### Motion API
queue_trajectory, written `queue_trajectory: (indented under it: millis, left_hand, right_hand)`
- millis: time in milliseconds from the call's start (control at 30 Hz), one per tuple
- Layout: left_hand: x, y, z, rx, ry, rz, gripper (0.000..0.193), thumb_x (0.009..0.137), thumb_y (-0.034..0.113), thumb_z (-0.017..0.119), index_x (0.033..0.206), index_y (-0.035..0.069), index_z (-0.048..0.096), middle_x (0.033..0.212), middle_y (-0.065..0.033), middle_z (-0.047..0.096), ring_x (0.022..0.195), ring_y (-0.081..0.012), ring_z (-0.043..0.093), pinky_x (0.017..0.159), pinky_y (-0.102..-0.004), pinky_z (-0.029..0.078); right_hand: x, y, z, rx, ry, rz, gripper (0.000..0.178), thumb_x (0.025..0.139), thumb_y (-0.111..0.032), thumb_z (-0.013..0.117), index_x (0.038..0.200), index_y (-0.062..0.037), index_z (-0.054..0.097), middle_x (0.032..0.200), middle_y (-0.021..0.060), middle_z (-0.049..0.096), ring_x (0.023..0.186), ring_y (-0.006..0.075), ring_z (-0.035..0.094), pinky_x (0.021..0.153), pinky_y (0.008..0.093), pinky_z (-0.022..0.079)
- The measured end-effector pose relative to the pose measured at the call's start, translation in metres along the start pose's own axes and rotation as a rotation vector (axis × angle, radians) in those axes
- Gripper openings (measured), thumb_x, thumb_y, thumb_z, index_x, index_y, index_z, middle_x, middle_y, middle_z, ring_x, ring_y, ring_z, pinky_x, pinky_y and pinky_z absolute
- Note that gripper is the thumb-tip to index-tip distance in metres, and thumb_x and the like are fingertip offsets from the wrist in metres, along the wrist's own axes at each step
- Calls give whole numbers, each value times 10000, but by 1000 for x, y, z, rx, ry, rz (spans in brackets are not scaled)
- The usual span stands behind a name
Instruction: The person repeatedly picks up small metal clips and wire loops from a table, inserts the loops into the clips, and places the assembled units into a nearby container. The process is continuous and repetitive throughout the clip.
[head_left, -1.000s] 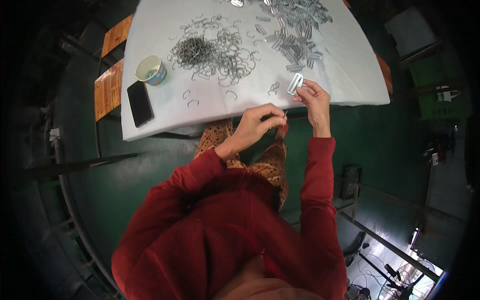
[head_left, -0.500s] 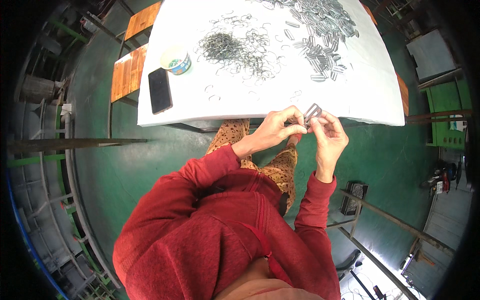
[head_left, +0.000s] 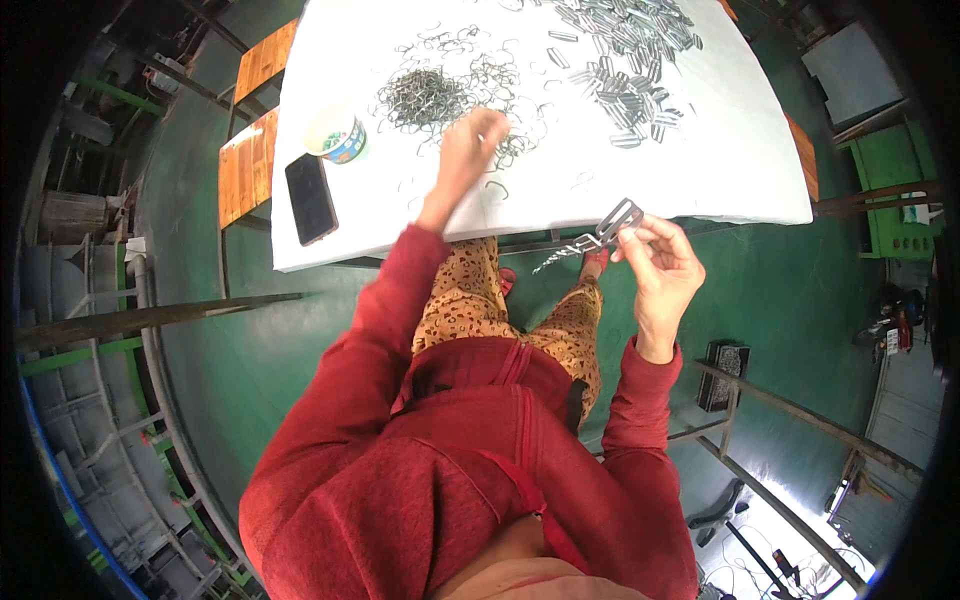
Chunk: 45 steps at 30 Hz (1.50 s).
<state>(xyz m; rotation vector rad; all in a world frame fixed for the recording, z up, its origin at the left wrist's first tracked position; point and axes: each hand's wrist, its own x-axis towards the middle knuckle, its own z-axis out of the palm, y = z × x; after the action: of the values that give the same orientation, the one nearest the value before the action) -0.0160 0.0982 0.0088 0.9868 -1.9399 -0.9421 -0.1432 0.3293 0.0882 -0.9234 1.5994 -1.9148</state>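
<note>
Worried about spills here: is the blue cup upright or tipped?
Upright: the cup stands with its open rim facing up, green bits showing inside.

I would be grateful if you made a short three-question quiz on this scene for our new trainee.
1. Multiple choice: what does the right hand hold? A) a spoon B) a slotted metal buckle C) a strip of cloth
2. True or false: the dark phone and the tub are both toward the left side of the white table.
3. Short answer: which loose things on the tabletop are nearest the left hand?

Key:
1. B.
2. True.
3. The curved wire pieces; motion blur hides whether the hand touches them.
</note>
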Motion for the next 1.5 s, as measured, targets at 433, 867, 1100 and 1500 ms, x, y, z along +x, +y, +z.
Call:
queue_trajectory:
  millis: [433,867,1100,1500]
  left_hand:
    - [84,-168,33,657,-107,150,524,896,421,437,1282,146,213,1145,-181,520,1071,-267,506,908,-401,386]
    - [-19,72,3,-413,-507,-72,219,882,195,598,999,15,644,802,-40,658,752,-100,606,777,-259,468]
    - [-59,108,28,-402,-424,174,160,839,157,646,965,61,668,832,-53,671,769,-109,605,708,-261,466]
    - [-66,109,40,-547,-373,175,101,860,81,599,930,9,615,830,-63,644,777,-134,613,700,-275,480]
  right_hand:
    - [14,-2,0,9,-28,-2,224,761,57,675,973,65,602,797,132,658,636,156,618,596,251,508]
    - [10,27,-13,118,33,120,196,793,2,657,976,58,616,786,110,651,608,131,608,576,238,504]
    - [8,28,-12,122,86,102,225,796,25,642,1012,71,601,810,116,648,643,134,611,590,245,512]
    - [-5,30,-1,-156,75,-95,281,798,16,648,1077,-4,627,824,62,655,705,90,605,591,211,496]
